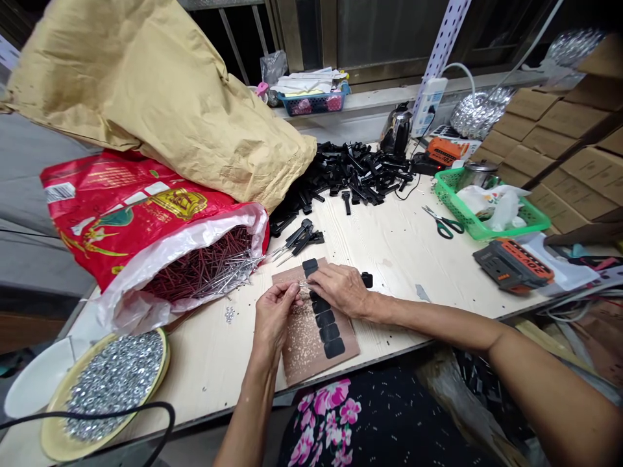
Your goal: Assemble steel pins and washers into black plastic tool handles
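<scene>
Rod [304, 284], thin and silvery, between left hand [273, 311] and right hand [343, 290], just above brown board [306, 363] near the table's front edge. Left: thumb and finger pinched together on one end of the rod. Right: fingers bent down at the other end, lying over part of the black row; can't tell if they grip or only touch. Board has pale specks, plus black pieces [329, 331] lined up along its right side, some hidden under the right hand. One loose black piece [366, 279] just right of that hand. Beyond the board, small bunch of black parts with metal shafts [302, 239]; behind it, big black pile [355, 172] on table [379, 240]. Left side: red bag [121, 207] lying open toward the board, dark red sticks [195, 272] and silvery rods [238, 267] at its mouth, tan paper sack [170, 97] above. Front left, yellow bowl [51, 434] full of small shiny bits [117, 383]. Right side: scissors [444, 224], green basket [516, 230], black-and-orange battery pack [513, 264], stacked cartons [574, 162].
</scene>
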Demonstrator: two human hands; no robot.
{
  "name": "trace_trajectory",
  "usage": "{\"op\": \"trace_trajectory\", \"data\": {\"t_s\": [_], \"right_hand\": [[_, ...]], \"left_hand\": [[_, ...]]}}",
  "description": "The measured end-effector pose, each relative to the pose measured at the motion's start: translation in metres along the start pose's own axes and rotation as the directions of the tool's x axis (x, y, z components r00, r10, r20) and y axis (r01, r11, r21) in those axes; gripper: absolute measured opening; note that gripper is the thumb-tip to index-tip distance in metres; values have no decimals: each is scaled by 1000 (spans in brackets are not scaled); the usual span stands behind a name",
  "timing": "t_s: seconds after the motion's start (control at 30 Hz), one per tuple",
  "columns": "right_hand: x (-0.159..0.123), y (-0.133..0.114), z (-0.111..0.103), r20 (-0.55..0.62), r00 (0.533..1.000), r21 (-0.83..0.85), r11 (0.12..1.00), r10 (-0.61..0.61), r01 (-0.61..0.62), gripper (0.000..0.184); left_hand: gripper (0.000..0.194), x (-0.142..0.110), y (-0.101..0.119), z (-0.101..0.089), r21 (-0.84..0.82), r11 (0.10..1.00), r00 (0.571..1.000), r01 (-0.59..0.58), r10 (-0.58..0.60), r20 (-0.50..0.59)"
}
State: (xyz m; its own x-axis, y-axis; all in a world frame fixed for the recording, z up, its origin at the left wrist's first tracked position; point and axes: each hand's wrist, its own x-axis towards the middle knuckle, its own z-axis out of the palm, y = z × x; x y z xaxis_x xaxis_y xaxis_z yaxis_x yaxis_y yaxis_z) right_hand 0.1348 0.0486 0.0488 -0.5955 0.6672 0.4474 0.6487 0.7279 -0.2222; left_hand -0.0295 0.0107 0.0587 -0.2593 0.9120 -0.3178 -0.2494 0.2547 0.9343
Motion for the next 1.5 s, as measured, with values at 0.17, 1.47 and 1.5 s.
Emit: {"op": "trace_trajectory", "data": {"t_s": [0.17, 1.47, 1.5], "right_hand": [[1, 0, 1, 28, 1000, -1, 1000, -5, 5, 28], [7, 15, -7, 298, 950, 533, 810, 92, -245, 26], [6, 15, -8, 326, 940, 554, 787, 97, -273, 28]], "left_hand": [[35, 2, 0, -3, 15, 1000, 999, 11, -12, 35], [40, 4, 0, 0, -206, 956, 972, 210, -181, 150], [39, 3, -1, 2, -209, 962, 980, 176, -152, 127]]}}
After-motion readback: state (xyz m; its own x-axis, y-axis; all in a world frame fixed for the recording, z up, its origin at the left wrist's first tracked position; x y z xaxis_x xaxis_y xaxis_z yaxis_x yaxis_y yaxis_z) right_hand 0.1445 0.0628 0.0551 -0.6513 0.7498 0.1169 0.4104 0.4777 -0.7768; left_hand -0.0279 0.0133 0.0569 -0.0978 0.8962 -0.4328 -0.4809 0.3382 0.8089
